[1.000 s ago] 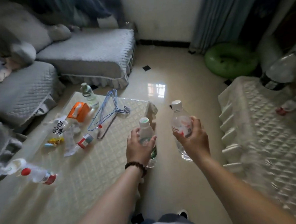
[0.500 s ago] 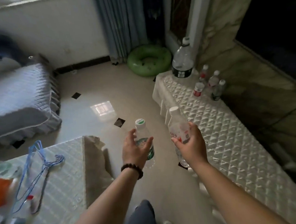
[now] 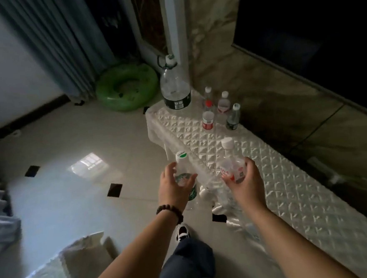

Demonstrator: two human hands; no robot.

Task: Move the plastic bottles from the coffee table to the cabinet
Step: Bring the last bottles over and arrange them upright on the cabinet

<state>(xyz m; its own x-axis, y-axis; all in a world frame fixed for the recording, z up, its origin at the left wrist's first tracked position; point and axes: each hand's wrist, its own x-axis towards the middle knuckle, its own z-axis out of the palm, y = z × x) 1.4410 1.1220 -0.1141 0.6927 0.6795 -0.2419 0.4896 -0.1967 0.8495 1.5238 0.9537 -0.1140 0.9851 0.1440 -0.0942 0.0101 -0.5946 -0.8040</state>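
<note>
Got my left hand [image 3: 174,188] wrapped round the green-label bottle [image 3: 185,177] and my right hand [image 3: 244,181] round the red-label bottle [image 3: 232,165], both upright near the cabinet [image 3: 301,195] edge. Risk I see: squeezy plastic slipping, or setting down carelessly and toppling the small bottles [image 3: 219,112] beside the big jug [image 3: 175,88]. The green swim ring [image 3: 126,86] sits clear on the floor.

Green-labelled bottle [image 3: 186,177]; red-labelled bottle [image 3: 232,168]; green ring [image 3: 126,86].

Clear glossy plastic bottles in my left hand [image 3: 174,187] and right hand [image 3: 244,183] — cabinet [image 3: 295,198] cover shiny quilted cloth, floor [image 3: 77,189] glossy smooth tile — beaded bracelet [image 3: 169,209] matt.
</note>
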